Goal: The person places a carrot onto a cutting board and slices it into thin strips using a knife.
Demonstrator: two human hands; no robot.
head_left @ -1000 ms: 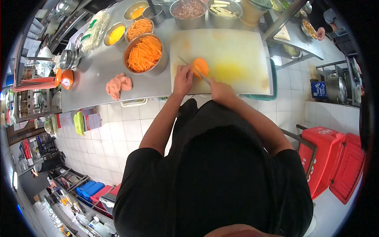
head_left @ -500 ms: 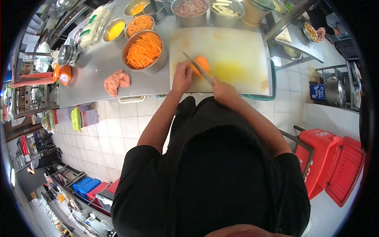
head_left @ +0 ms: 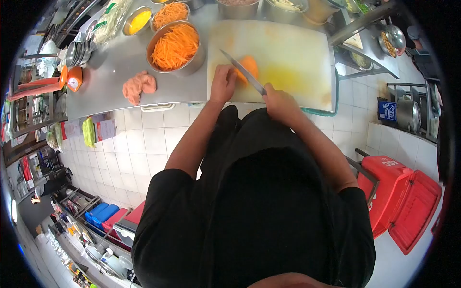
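Note:
A knife [head_left: 245,73] lies slanted across the white cutting board [head_left: 297,43], its tip pointing up and left. My right hand [head_left: 281,102] is closed around its handle near the board's front edge. Under and beside the blade is an orange vegetable piece [head_left: 249,63], apparently carrot. My left hand [head_left: 224,82] rests on the board left of the blade, fingers curled against the carrot's near left side; the fingertips are partly hidden. A yellow stain marks the board to the right.
Left of the board stands a metal bowl of orange strips [head_left: 175,47], with a smaller one [head_left: 169,16] behind. A pink crumpled cloth-like item [head_left: 139,87] lies on the steel counter [head_left: 105,91]. An orange scale [head_left: 74,79] sits farther left. A red bin [head_left: 384,187] stands at right.
The whole view has shifted, so the counter sits higher in the picture. Both hands and the knife keep nearly the same places on the board. At far right, a metal bowl-shaped item now shows above a pan.

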